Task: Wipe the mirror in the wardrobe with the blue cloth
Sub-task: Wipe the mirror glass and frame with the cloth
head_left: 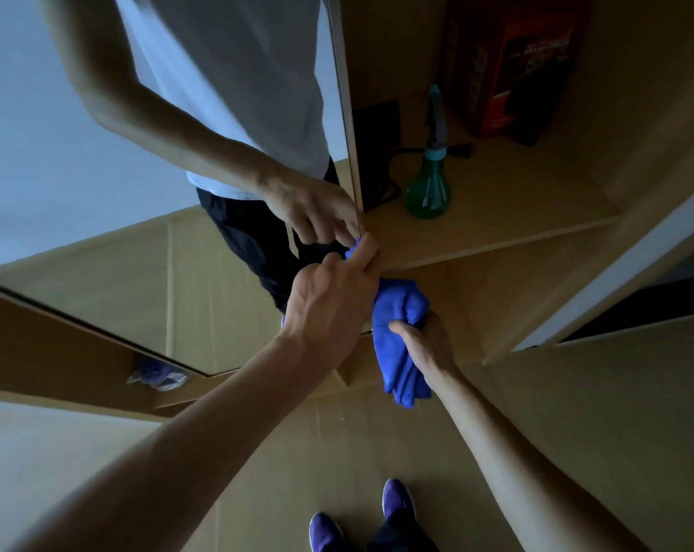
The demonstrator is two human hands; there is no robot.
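Wardrobe shelf [516,201] with green spray bottle [427,189]

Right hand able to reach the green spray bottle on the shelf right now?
Probably not yet: the right hand grips the blue cloth. The way to the spray bottle looks open.

Purple shoes [399,498] and dark trousers [401,537] at six o'clock; reflected at eleven o'clock, a pale T-shirt [238,73] over dark trousers; both forearms [178,452] bare.

In dim light, a tan shelf [536,193] holds a green spray bottle [427,189] and a red box [512,65].
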